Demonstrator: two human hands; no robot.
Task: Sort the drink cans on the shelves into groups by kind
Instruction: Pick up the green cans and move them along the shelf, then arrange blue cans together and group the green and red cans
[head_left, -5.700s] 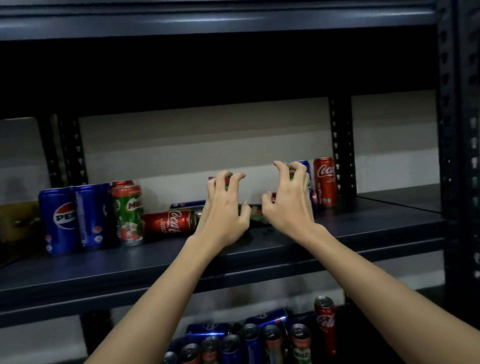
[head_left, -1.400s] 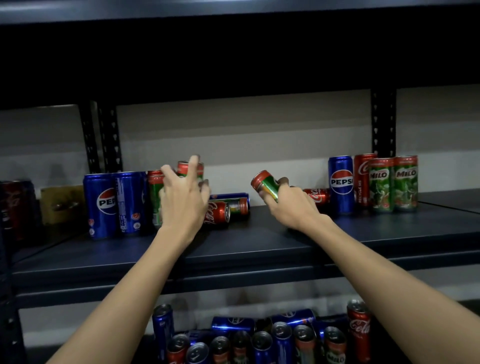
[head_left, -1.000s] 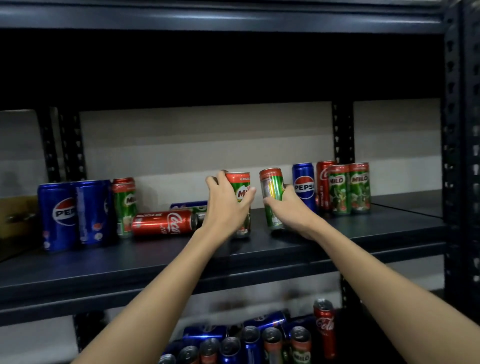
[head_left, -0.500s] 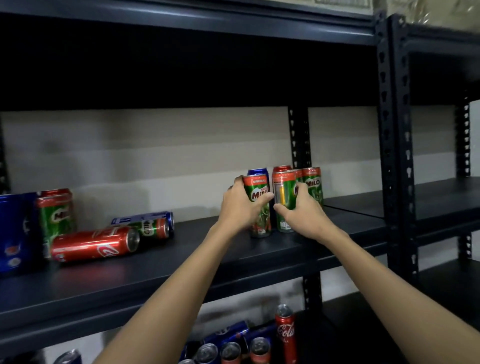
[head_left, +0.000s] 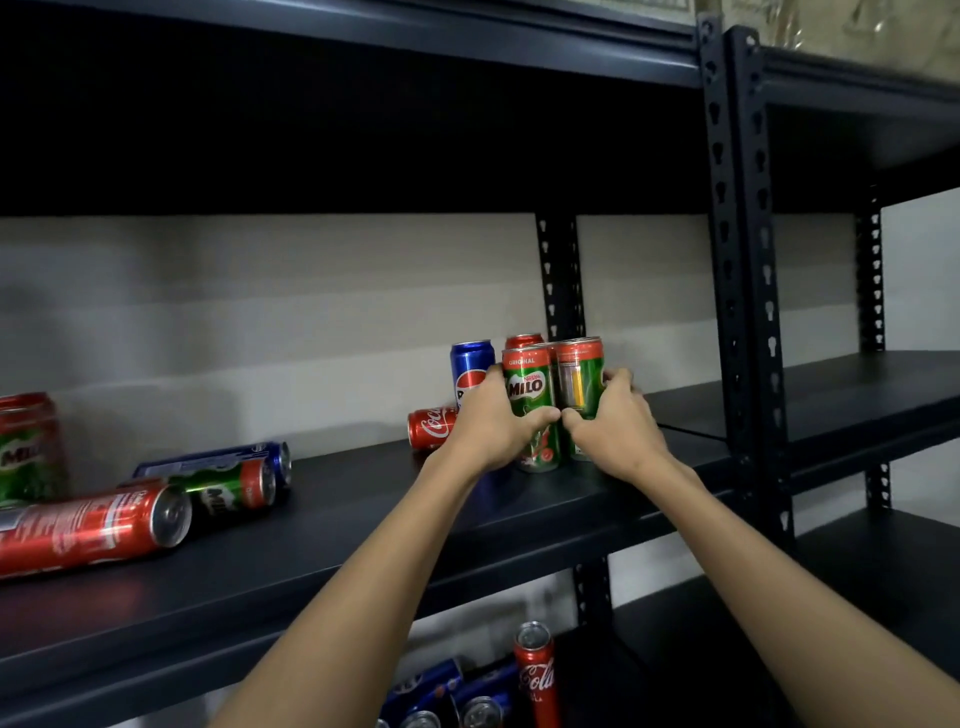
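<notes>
**Two Milo cans held side by side on the middle shelf**

Both hands are at the right end of the dark metal shelf (head_left: 363, 525). The left hand (head_left: 488, 426) grips an upright green Milo can (head_left: 530, 384), its label facing the camera, with the thumb curled across the front. The right hand (head_left: 618, 426) grips a second Milo can (head_left: 579, 376), also upright, turned so its label side does not face the camera. The two cans stand touching each other, bottoms on or just above the shelf; which, I cannot tell. The thumbs of the two hands nearly meet between the cans.

Just behind them stand a blue Pepsi can (head_left: 470, 364) and a red can (head_left: 523, 340), of which only the top shows. A Coca-Cola can (head_left: 431, 427) lies on its side left of the left hand, partly hidden by it.

Well apart at the left end of the shelf, a long red Coca-Cola can (head_left: 88, 525) lies on its side, with a fallen Milo can (head_left: 228, 486) and a fallen blue can (head_left: 218, 457) just behind it. One more Milo can (head_left: 28, 447) stands upright at the frame's left edge.

On the lower shelf, an upright Coca-Cola can (head_left: 535, 670) stands beside several blue cans (head_left: 441, 686).
</notes>
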